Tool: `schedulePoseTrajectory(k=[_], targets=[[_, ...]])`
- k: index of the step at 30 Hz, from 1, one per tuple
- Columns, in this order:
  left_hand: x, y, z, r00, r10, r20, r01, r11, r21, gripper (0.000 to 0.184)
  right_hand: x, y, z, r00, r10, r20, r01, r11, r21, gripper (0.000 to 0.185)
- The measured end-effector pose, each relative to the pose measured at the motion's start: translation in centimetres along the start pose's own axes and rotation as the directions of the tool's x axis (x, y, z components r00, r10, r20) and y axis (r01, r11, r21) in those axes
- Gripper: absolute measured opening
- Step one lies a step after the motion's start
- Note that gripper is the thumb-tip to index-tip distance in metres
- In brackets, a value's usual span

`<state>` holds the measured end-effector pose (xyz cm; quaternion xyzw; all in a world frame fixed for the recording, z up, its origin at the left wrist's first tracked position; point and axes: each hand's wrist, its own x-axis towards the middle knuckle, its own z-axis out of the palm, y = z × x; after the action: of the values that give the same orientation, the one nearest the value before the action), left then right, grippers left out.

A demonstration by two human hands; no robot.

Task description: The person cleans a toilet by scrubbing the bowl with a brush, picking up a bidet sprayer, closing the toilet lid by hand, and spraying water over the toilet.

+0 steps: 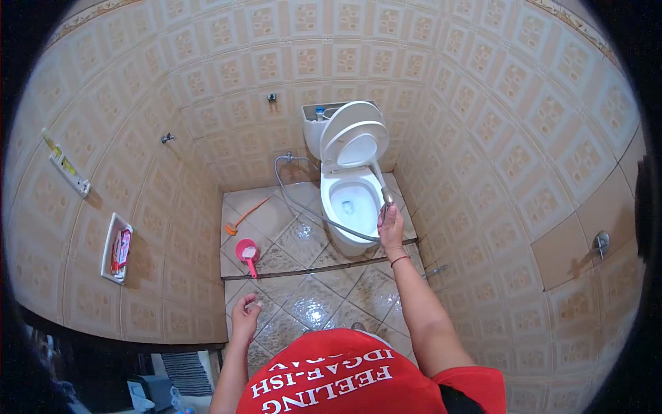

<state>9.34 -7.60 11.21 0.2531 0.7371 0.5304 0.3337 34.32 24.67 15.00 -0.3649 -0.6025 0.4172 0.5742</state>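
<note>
The right hand (pixel 391 226) had its grip closed on a silver-grey handheld sprayer (pixel 387 196) at the right side of a white toilet (pixel 354 238) with its lid raised. A grey flexible hose (pixel 304 205) curved left toward the far wall. At near left, the left hand's (pixel 245 316) grip was loosely half-open, nearest a round pink plastic dipper (pixel 246 250) on the beige tiled floor (pixel 276 231).

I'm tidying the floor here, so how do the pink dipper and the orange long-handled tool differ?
The dipper is pink; the long-handled tool is orange. The dipper has a wide round bowl, the tool a small head on a slim handle. The dipper's handle points toward the left hand, the tool's away. Both rest on the tiled floor.
</note>
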Motion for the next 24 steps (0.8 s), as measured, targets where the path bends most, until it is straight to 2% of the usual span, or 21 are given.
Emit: schedulePoseTrajectory(k=[3, 7, 12, 16, 19, 24], targets=[[-1.2, 1.2, 1.7, 0.998, -0.053, -0.036, 0.052, 0.998, -0.034, 0.035, 0.9, 0.0, -0.9, 0.999, 0.028, 0.043, -0.029, 0.999, 0.021, 0.053], [-2.5, 1.4, 3.4, 0.995, -0.079, -0.064, 0.078, 0.997, -0.014, 0.034, 2.2, 0.7, -1.8, 0.998, -0.013, 0.059, 0.013, 1.000, 0.001, 0.053], [-4.2, 1.2, 5.1, 0.991, -0.053, -0.124, 0.052, 0.999, -0.017, 0.034, 4.2, 1.5, -3.4, 0.996, -0.012, 0.085, 0.012, 1.000, -0.009, 0.049], [-5.1, -0.5, 5.8, 0.983, -0.075, -0.170, 0.067, 0.996, -0.050, 0.034, 5.9, 3.0, -4.6, 0.997, 0.049, 0.053, -0.050, 0.999, 0.009, 0.048], [-6.1, -0.5, 6.7, 0.974, -0.088, -0.208, 0.074, 0.994, -0.075, 0.036, 6.7, 3.1, -5.0, 0.993, 0.111, -0.041, -0.105, 0.988, 0.113, 0.047], [-8.0, 0.2, 7.9, 0.958, -0.094, -0.269, 0.079, 0.995, -0.068, 0.033, 7.6, 3.8, -6.8, 0.973, 0.223, -0.058, -0.214, 0.969, 0.124, 0.047]])
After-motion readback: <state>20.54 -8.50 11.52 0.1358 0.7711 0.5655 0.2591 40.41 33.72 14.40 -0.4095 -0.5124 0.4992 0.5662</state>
